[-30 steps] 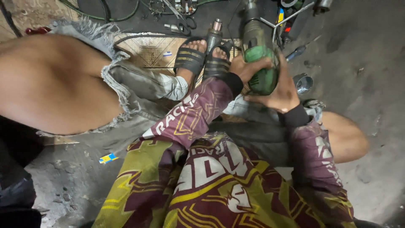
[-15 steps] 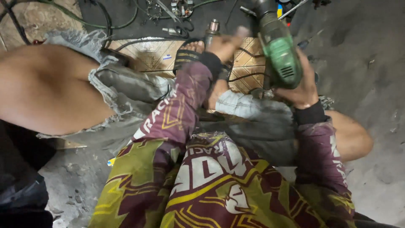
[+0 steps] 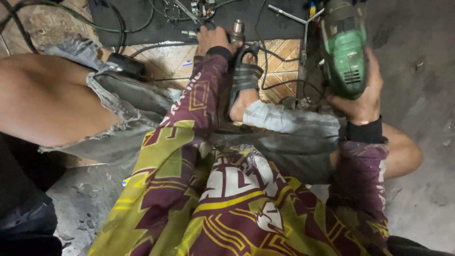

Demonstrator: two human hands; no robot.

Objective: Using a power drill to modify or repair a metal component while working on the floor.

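— Green plastic is catching the eye first: the right hand (image 3: pixel 358 102) is wrapping closed around the body of a green power tool (image 3: pixel 345 47), lifting it clear of the floor at the far right, nose pointing away.

— And the other hand?

— The left hand (image 3: pixel 214 40) is reaching far forward, fingers curling shut over a small metal cylinder (image 3: pixel 237 29) that is lying at the near edge of the black mat (image 3: pixel 137 16). How firmly it is pinching I cannot tell; only the back of the hand is showing.

— What is lying around it?

— A sandalled foot (image 3: pixel 244 80) is resting just beside that hand on the patterned tile (image 3: pixel 166 61), and black cables (image 3: pixel 277 85) are looping across the tile between the foot and the tool. A Y-shaped metal wrench (image 3: pixel 303 28) is sitting on the mat just left of the tool.

— So how should this be handled well?

— As I judge it, the tool is hanging heavy in one hand, so keeping the wrist straight and the palm snug round the casing is helping. The cord is trailing near the wrench, so watching that loop matters. The left hand is working close to the toes; steadying the cylinder before bringing the tool across seems wise.
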